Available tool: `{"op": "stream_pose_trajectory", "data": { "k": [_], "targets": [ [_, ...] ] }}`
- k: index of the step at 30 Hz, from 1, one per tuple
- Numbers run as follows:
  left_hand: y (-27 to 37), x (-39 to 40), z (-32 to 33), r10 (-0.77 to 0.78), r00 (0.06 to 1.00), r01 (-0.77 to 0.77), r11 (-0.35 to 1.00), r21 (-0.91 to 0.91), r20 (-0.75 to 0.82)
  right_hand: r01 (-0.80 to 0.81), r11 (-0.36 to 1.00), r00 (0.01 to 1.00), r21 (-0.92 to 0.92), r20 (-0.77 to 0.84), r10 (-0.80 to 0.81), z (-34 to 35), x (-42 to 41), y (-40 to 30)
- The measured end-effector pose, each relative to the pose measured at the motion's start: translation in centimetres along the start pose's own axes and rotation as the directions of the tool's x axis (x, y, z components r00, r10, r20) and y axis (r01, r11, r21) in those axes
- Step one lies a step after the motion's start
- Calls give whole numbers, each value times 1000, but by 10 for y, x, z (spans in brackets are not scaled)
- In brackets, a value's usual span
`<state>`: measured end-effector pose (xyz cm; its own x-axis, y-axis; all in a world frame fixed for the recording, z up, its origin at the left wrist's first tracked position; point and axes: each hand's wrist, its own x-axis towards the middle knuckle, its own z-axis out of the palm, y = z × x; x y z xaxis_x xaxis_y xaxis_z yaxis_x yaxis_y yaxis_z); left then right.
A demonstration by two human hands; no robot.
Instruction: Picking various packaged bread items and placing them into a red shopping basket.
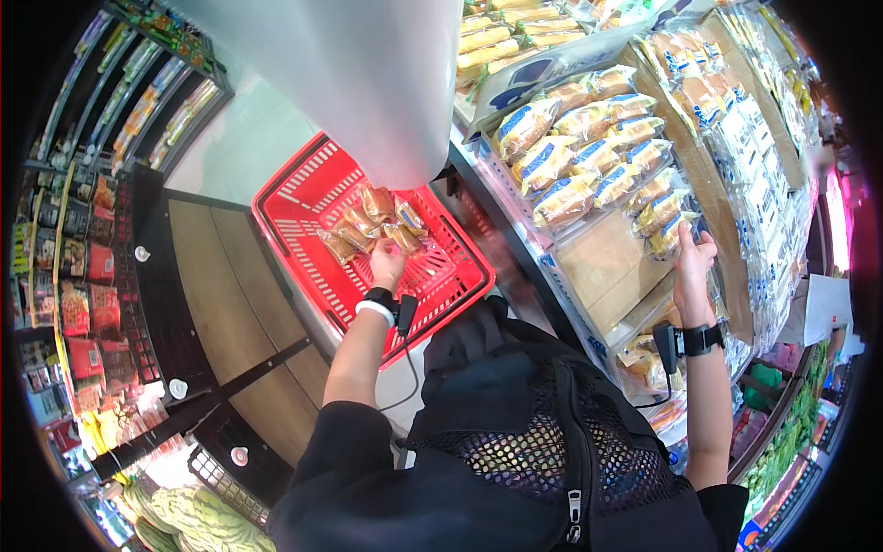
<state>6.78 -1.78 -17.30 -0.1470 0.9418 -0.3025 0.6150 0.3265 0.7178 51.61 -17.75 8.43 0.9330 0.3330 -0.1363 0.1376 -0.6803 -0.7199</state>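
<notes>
My left hand (388, 262) reaches down into a red plastic shopping basket (290, 228). Its fingers are at a brown bread roll in clear wrap (402, 238); whether they grip it is hidden. Several more wrapped rolls (359, 221) lie together on the basket floor. On the right, my right hand (693, 265) is at the edge of a display of bagged bread with blue-and-yellow packaging (572, 159). Its fingertips meet or nearly meet the nearest bag (668, 234), and I cannot tell whether they hold it. Each wrist wears a black strap with a small cabled device.
A wide grey column (372, 83) rises just beyond the basket. Bare cardboard (610, 265) shows in front of the bagged bread. Wooden shelving (234, 276) runs along the left, with packaged goods (90, 269) beyond it and watermelons (200, 510) at lower left.
</notes>
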Motion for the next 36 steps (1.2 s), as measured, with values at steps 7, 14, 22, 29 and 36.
{"op": "stream_pose_trajectory", "data": {
  "k": [7, 14, 22, 29, 36],
  "targets": [
    [18, 15, 55, -138, 986, 121, 980, 158, 97, 93, 991, 987, 97, 120, -104, 2, -43, -4],
    [-32, 89, 94, -52, 869, -283, 764, 580, 493, 192, 977, 981, -89, 43, -189, 6, -57, 0],
    [-70, 116, 124, 85, 569, -800, 288, 526, 818, 226, 967, 972, -119, 87, -216, 1, -78, -8],
    [-24, 98, 63, 44, 595, -759, 359, 543, 803, 148, 986, 950, -76, 286, -121, 3, -88, -13],
    [40, -7, -60, -302, 772, 585, 682, -439, 559, 282, 959, 839, -8, 487, -243, 5, -96, -18]
  ]
}}
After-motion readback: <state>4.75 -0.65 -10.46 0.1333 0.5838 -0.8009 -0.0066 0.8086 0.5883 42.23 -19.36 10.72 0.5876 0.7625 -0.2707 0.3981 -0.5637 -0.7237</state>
